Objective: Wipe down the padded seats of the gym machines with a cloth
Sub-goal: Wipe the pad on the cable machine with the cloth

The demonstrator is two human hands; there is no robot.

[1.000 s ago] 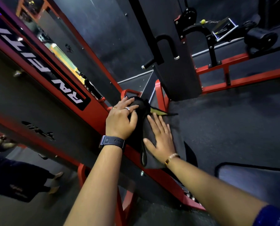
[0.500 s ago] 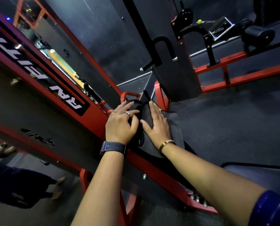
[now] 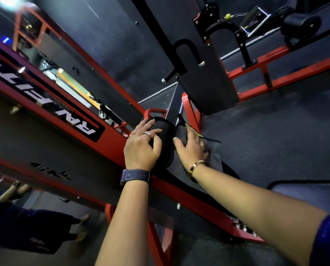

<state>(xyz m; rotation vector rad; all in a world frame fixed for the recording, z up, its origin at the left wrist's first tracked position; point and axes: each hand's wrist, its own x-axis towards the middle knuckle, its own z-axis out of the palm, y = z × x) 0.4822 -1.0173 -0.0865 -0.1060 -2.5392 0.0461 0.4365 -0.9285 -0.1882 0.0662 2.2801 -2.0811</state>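
The right hand (image 3: 192, 150) lies spread and nearly flat, palm down, pressing a dark grey cloth (image 3: 180, 169) onto the black seat pad (image 3: 161, 131). It grips nothing; the fingers are only lightly bent over the fabric. Just beside it, the left hand (image 3: 141, 150) is wrapped over the pad's rounded far end, fingers curved round the far edge and thumb on the near face. This looks like a steadying hold, though the dark padding makes the exact contact hard to read. The cloth drapes off the pad's right side, a yellow-edged corner showing beyond the right fingertips. The pad is long and narrow. It starts just short of a red loop handle (image 3: 154, 111) and runs back toward the person alongside the slanted red frame rail (image 3: 110, 139). The right hand works near the far end, so most of the pad's length lies nearer the person, under and behind the right wrist. A wiping stroke from here would probably draw back along that axis, with the right hand, already on the cloth, best placed to make it.
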